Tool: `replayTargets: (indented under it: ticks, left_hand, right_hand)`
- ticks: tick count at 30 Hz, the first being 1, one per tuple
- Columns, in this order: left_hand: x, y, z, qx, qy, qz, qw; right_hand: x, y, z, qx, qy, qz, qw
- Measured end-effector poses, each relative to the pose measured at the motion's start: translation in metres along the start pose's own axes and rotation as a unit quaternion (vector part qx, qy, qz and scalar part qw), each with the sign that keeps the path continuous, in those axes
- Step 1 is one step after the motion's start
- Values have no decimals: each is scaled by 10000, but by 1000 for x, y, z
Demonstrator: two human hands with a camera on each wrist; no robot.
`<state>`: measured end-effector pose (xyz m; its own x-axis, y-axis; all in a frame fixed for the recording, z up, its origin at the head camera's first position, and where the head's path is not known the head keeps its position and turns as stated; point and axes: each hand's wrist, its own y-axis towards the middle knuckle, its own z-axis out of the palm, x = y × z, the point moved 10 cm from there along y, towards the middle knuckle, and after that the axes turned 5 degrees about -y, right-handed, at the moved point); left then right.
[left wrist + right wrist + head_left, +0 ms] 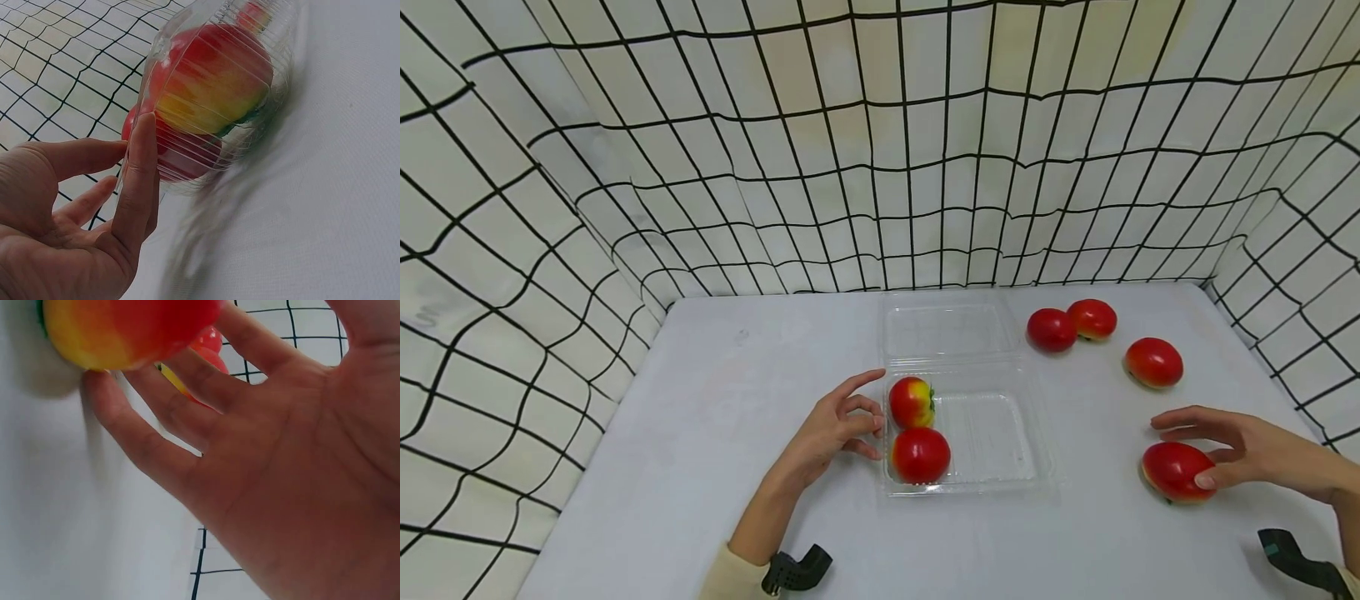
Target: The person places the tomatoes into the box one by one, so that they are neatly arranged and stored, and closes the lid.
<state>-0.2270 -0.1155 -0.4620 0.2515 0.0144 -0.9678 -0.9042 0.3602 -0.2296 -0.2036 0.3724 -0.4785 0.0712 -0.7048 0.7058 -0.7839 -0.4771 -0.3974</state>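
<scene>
A clear plastic clamshell box [992,485] lies on the table with its lid [951,333] folded back. Two glossy red tomatoes with yellow patches, one at the back [910,402] and one in front [920,456], sit against its left wall. My left hand [827,429] pinches that left edge; in the left wrist view, thumb and fingers [139,181] lie on either side of the thin plastic. Over on the right, my right hand [1240,450] is spread about another tomato [1176,472] on the table. Its thumb touches the near side, while the index finger reaches out past the fruit.
Three more tomatoes lie at the back right: a pair close together [1051,330] and a single one [1153,362] nearer the right hand. White walls with black netting [910,167] stand round the back and both sides of the white table [715,400].
</scene>
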Motion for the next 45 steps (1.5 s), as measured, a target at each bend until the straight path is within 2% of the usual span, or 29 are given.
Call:
replayTargets:
  ticks: [3, 5, 8, 11, 23, 32, 45]
  left_hand:
    - [0, 0, 0, 7, 1, 2, 10000]
    - [0, 0, -1, 8, 4, 10, 10000]
    - [0, 0, -1, -3, -13, -2, 10000]
    - [1, 0, -1, 0, -32, -13, 10000]
    - [2, 0, 0, 38, -24, 18, 10000]
    - [1, -1, 0, 6, -35, -9, 10000]
    - [1, 0, -1, 12, -10, 0, 10000]
  right_hand:
    - [1, -2, 3, 184, -7, -271, 9995]
    - [2, -1, 6, 353, 198, -384, 9984]
    - [1, 0, 11, 556, 484, -337, 9967]
    - [0, 0, 12, 588, 534, -268, 9965]
    - [6, 3, 4, -8, 434, -182, 9989]
    - [14, 11, -6, -660, -214, 254, 9973]
    - [36, 14, -10, -1167, 320, -92, 9926]
